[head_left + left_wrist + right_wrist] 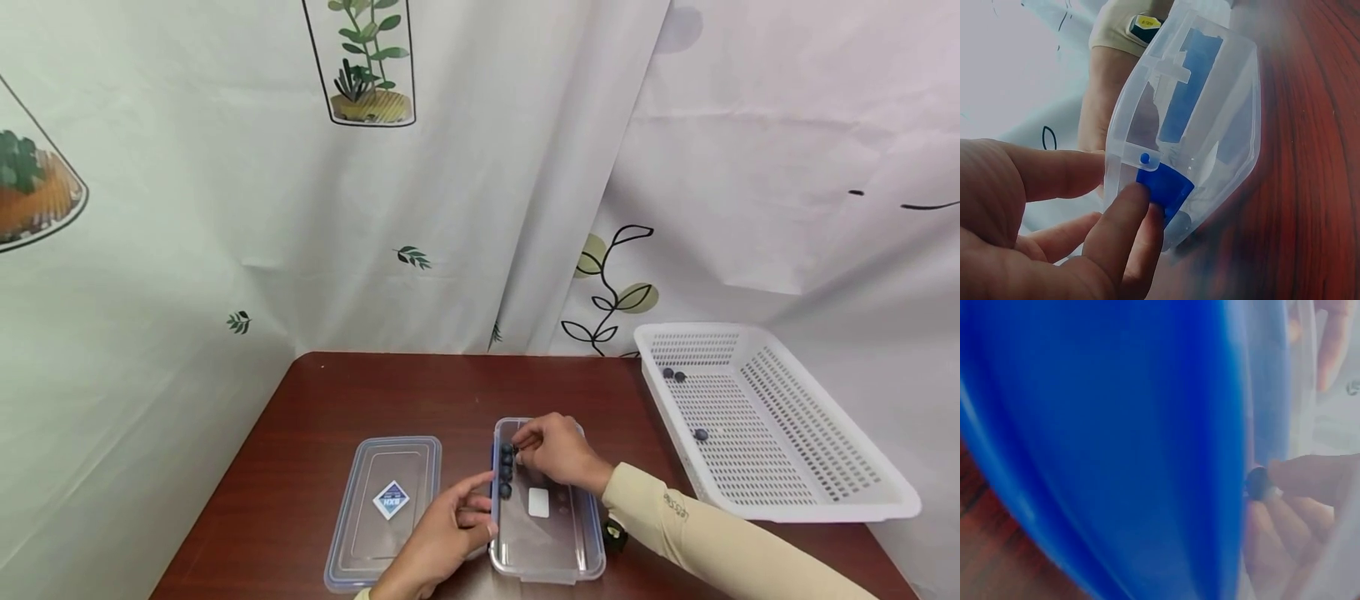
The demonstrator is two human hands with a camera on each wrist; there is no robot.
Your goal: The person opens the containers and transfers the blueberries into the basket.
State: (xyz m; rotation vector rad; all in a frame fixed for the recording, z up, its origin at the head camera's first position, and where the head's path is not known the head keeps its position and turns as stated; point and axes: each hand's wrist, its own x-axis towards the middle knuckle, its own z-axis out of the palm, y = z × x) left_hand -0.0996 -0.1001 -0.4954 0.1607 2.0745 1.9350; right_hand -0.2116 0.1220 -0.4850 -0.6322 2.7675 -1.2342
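Note:
Dark blueberries (506, 475) line the left wall inside a clear plastic container (551, 567). Over its far part, my right hand (558, 450) pinches a blueberry (1260, 483) between thumb and fingertips, seen through the container's wall in the right wrist view. My left hand (446, 525) touches the container's left side with its fingers spread, not wrapped around it. In the left wrist view, fingertips rest on a blue clip (1166, 187) and another finger reaches the rim. To the left, a clear lid (367, 533) with a blue edge and diamond label lies flat.
A white slotted basket (795, 500) stands at the right, holding a few blueberries (701, 434) along its left side. A small black object (615, 536) sits by the container's right side, under the right sleeve. A printed curtain (465, 208) hangs behind the reddish-brown table (405, 387).

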